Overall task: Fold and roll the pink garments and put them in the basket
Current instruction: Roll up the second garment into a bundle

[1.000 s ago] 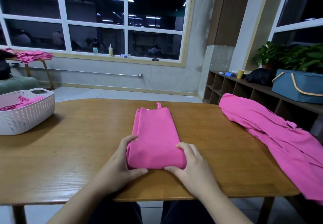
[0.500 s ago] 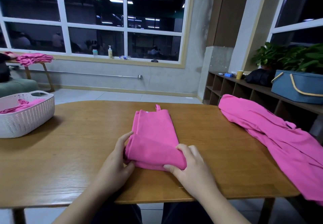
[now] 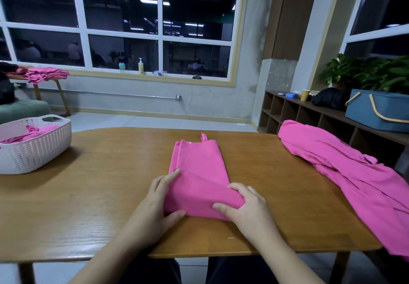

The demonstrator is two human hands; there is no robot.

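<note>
Head view: right hand [image 3: 247, 210] hides garment [image 3: 197, 168] corner.

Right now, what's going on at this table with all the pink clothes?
A person is rolling a folded pink garment on the wooden table. The left hand and right hand both grip its near end, which is curled up off the table into the start of a roll. A white basket at the table's left holds pink fabric. Another pink garment lies unfolded on the right, draping over the edge.
</note>
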